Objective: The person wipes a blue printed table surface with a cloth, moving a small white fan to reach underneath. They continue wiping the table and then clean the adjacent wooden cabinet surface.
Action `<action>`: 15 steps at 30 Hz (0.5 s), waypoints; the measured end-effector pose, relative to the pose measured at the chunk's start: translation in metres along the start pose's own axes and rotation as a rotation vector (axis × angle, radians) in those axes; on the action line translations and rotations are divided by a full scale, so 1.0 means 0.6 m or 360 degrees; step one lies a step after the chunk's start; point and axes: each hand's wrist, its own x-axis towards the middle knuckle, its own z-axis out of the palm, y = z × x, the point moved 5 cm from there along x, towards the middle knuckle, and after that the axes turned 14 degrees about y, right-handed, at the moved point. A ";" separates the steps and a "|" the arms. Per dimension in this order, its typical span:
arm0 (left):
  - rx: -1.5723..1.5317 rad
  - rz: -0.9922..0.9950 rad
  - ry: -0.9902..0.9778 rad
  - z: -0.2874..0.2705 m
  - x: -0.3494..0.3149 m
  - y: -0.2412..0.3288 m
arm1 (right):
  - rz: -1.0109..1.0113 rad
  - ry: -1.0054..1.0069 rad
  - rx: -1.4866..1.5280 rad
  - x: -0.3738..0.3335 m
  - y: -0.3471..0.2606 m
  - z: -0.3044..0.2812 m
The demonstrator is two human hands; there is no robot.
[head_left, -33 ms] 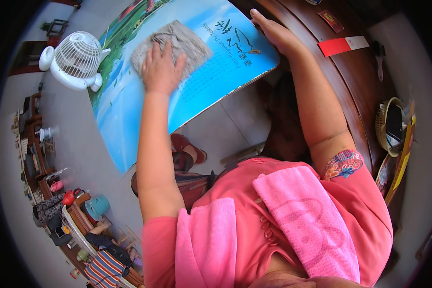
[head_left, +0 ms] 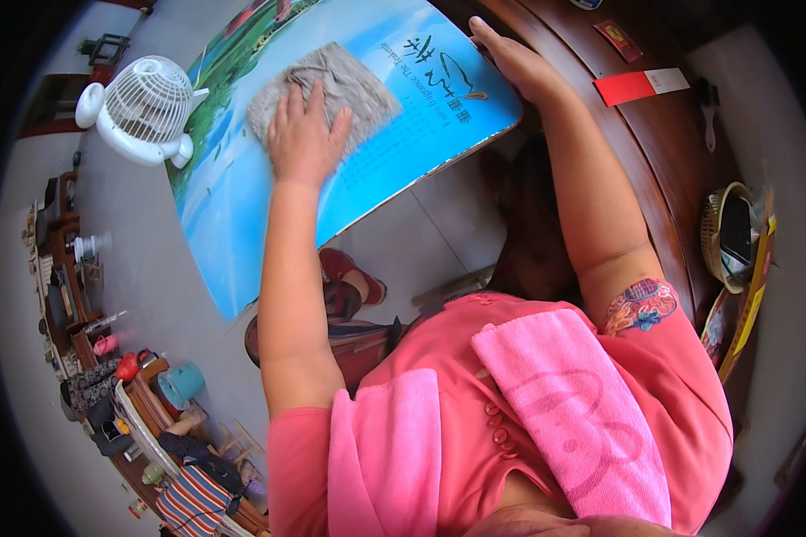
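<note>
A grey-brown, fuzzy cloth [head_left: 354,89] lies bunched on a blue printed board [head_left: 229,242] with rounded corners and a landscape picture. My left hand [head_left: 303,134] presses flat on the cloth, its fingers slightly spread. At the board's upper right corner, my right hand [head_left: 524,67] is stretched out along the edge, fingers straight and close together. Its palm faces the board; whether it touches the edge, I cannot tell. A pink towel [head_left: 573,403] hangs around my neck over my pink top.
A white fan [head_left: 148,107] stands left of the board. On the right, a dark wooden surface [head_left: 636,161] carries a red-and-white card [head_left: 640,85] and a brush [head_left: 708,116]. A basket [head_left: 714,237] sits at far right. Cluttered furniture and a teal bucket [head_left: 181,383] line the left.
My left hand and the cloth have shifted slightly right and down across the board. The right hand stays in place.
</note>
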 end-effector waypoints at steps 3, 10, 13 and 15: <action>-0.0732 -0.0186 0.0158 -0.036 -0.034 -0.032 | 0.0046 -0.0122 0.0038 0.017 0.015 -0.006; -0.0422 -0.0955 0.0205 -0.056 -0.102 -0.160 | -0.0124 -0.0059 -0.0026 -0.038 -0.035 0.002; -0.0163 -0.0839 0.0107 -0.063 -0.096 -0.135 | -0.0145 -0.0070 -0.0037 -0.037 -0.035 -0.004; -0.0257 -0.0864 0.0128 -0.059 -0.093 -0.133 | -0.0152 -0.0056 -0.0008 -0.039 -0.036 -0.002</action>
